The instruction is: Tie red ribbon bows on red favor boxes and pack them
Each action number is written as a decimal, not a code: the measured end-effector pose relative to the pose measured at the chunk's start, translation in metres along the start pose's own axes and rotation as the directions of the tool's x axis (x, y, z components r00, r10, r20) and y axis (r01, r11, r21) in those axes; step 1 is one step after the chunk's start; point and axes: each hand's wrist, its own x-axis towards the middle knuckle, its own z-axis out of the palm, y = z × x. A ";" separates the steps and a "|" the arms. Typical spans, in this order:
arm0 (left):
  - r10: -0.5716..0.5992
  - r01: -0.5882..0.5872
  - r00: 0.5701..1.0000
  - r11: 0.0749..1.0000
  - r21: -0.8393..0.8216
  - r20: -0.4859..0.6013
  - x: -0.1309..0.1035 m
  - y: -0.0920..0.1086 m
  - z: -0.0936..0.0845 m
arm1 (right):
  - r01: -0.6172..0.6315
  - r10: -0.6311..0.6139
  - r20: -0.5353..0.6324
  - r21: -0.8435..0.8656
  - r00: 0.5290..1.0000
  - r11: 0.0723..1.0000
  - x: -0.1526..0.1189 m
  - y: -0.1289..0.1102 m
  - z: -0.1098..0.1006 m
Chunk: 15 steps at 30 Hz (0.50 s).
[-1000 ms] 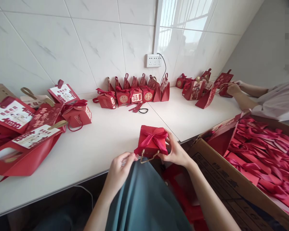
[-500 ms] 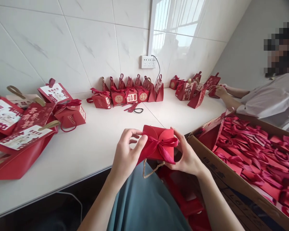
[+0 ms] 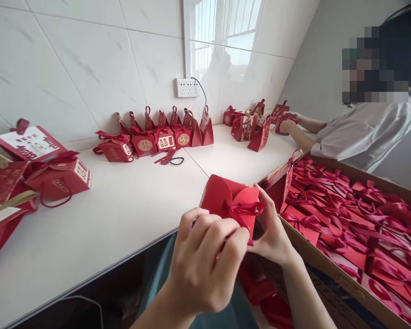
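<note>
A small red gift box (image 3: 215,194) with rounded flaps and a ribbon bow (image 3: 248,209) is held up over the front edge of the counter. My right hand (image 3: 272,230) grips its right side, thumb below and fingers behind. In front of the box, my left hand (image 3: 210,256) has its fingers curled at the ribbon; what lies between its fingertips is hidden by the hand itself. The rope handle seen earlier is out of sight.
On the white counter (image 3: 123,219) stand red boxes at left, a row (image 3: 145,144) by the wall, and more (image 3: 245,128) at back right. A carton (image 3: 332,260) of ribboned boxes is at right. Beyond it, a person (image 3: 359,128) handles a red box.
My left hand has moved from the box's left side to its front, fingers now curled. The bow's left part has gone from view or loosened. The view has swung right.
</note>
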 end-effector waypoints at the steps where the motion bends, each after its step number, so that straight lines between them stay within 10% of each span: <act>1: 0.017 -0.017 1.000 1.000 -0.018 -0.003 0.001 0.002 0.004 | -0.007 0.007 -0.022 0.007 1.000 1.000 -0.002 0.001 -0.002; 15: 0.044 -0.070 0.994 0.962 -0.265 -0.104 0.018 0.012 0.042 | -0.081 0.088 -0.168 0.046 0.982 0.996 -0.014 -0.002 -0.030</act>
